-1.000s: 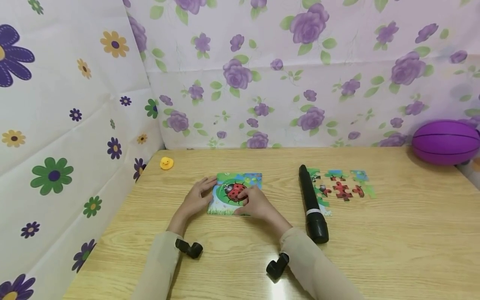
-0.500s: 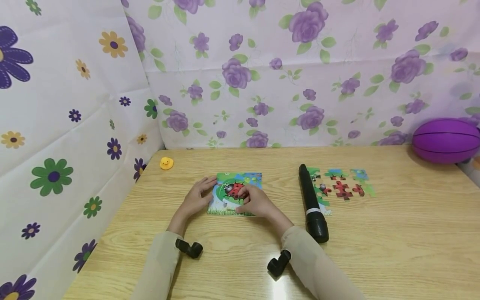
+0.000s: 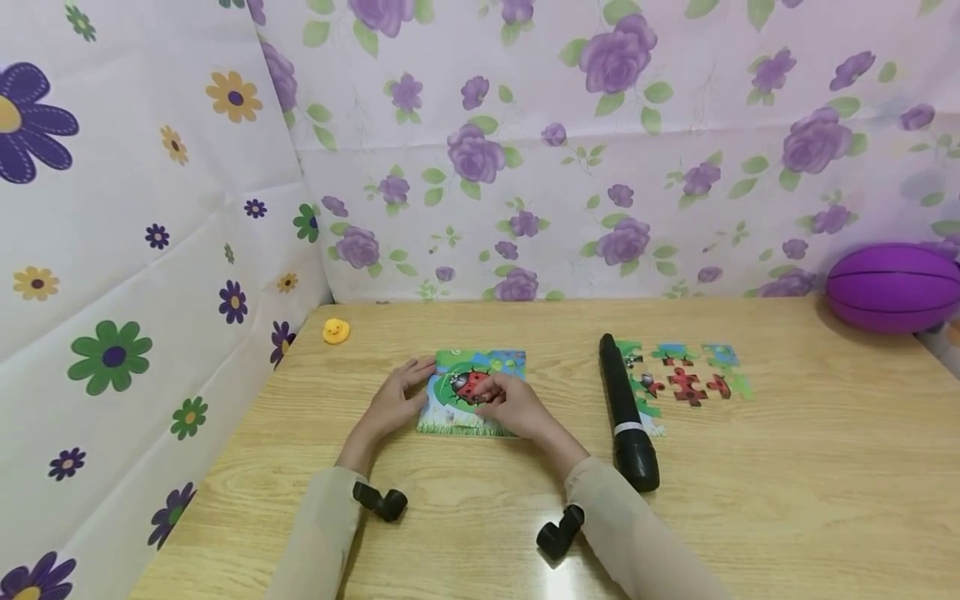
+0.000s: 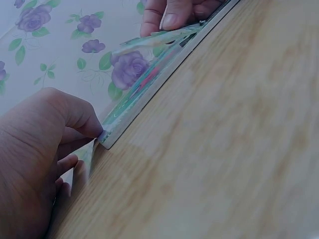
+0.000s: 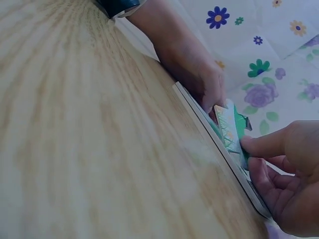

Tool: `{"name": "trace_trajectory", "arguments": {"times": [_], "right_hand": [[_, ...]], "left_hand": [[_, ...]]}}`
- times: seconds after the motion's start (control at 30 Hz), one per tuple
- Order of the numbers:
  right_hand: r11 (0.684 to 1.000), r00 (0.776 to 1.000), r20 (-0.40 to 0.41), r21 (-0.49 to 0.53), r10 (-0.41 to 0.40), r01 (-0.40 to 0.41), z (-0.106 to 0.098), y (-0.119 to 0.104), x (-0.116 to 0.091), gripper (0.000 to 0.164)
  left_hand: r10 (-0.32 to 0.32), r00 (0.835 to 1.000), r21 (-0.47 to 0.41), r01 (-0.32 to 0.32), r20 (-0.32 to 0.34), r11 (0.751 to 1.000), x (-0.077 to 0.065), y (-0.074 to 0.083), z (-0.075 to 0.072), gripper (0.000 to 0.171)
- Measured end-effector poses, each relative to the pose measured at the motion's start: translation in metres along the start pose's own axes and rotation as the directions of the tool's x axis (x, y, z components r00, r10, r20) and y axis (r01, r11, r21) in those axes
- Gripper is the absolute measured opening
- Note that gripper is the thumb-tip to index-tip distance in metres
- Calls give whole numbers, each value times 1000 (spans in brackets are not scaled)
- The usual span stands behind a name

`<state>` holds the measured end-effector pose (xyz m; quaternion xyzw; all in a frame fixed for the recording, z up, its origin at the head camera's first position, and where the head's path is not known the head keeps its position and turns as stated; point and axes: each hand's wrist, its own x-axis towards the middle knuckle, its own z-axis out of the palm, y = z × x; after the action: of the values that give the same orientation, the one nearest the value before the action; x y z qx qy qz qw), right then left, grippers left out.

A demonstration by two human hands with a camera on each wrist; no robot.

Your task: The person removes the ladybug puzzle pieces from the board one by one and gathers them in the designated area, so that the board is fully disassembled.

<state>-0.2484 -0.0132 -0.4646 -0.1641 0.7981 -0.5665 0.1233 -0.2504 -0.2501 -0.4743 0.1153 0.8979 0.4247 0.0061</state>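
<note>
A ladybug jigsaw puzzle (image 3: 442, 422) in a thin board lies flat on the table. My right hand (image 3: 517, 407) is over its right half. In the right wrist view, thumb and fingers pinch a green and white puzzle piece (image 5: 227, 130), tilted up off the board. The same piece (image 4: 149, 42) shows edge-on in the left wrist view. My left hand (image 3: 392, 403) rests along the board's left edge, its fingers fairly straight in the head view. A digit touches the near corner (image 4: 105, 141); some of its fingers are hidden behind the hand.
A black marker-shaped stick (image 3: 628, 417) lies right of the puzzle, partly over several puzzle pieces (image 3: 686, 387). A yellow toy duck (image 3: 336, 331) sits at the back left, a purple ball (image 3: 892, 288) at the back right. Flowered cloth (image 3: 480, 208) hangs behind and at left.
The right hand has shifted slightly over the puzzle's lower right, its fingers now drawn together. The left hand stays at the board's edge. The head view has tilted a little.
</note>
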Motion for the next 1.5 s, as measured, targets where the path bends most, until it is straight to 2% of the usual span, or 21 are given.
{"name": "trace_trajectory", "arguments": {"times": [0.13,0.27,0.4,0.57,0.77,1.0,1.2,1.5], "right_hand": [[996,999,-35,90,25,-22,3,0,0,13],[980,996,-41,186,80,-72,5,-4,0,14],[964,990,-46,238,132,-118,4,-11,0,17],[953,989,-88,291,118,-88,-4,-29,-2,19],[938,988,-136,346,70,-18,-24,-50,-5,23],[922,985,-174,382,4,64,-55,-58,-10,27],[927,982,-186,373,28,44,-79,-65,-18,31],[936,975,-223,346,21,59,-118,-55,-24,29]], "left_hand": [[-4,1000,-9,4,-6,1000,-1,-2,1,53],[-3,1000,-9,3,-8,1000,-1,-3,2,53],[-3,1000,-1,3,-5,1000,-1,-3,2,53],[-11,1000,-3,11,-5,1000,0,-1,1,52],[-16,1000,12,16,0,1000,1,-2,0,54],[-28,1000,12,28,7,1000,0,-2,1,54],[-30,999,2,30,11,1000,-1,-1,3,54],[-19,1000,4,19,4,1000,-1,-1,2,53]]}}
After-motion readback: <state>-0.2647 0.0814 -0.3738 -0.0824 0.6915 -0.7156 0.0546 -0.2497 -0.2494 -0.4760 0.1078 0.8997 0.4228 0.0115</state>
